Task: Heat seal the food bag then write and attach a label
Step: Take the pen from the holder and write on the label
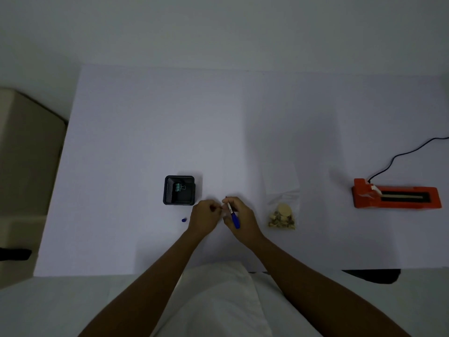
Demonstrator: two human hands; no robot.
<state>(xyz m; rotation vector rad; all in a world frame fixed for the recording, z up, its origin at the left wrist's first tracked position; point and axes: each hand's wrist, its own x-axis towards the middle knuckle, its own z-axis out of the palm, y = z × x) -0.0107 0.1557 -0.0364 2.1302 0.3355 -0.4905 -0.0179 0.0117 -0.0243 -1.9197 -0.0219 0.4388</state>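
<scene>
A clear food bag (283, 210) holding pale round snacks and small mixed bits lies on the white table, to the right of my hands. My right hand (239, 216) grips a blue pen (234, 216), its uncapped tip pointing up and away from me. My left hand (204, 215) is curled close beside it and seems to pinch a small white label (224, 209) between the two hands; the label is mostly hidden. The blue pen cap (184, 220) lies on the table left of my left hand. An orange heat sealer (396, 194) sits at the far right.
A black mesh tray (179, 190) with a green binder clip (179, 187) stands just beyond my left hand. The sealer's black cord (401, 154) runs off the right edge. A beige box (24, 154) stands beside the table at left. The table's near edge is close to my body.
</scene>
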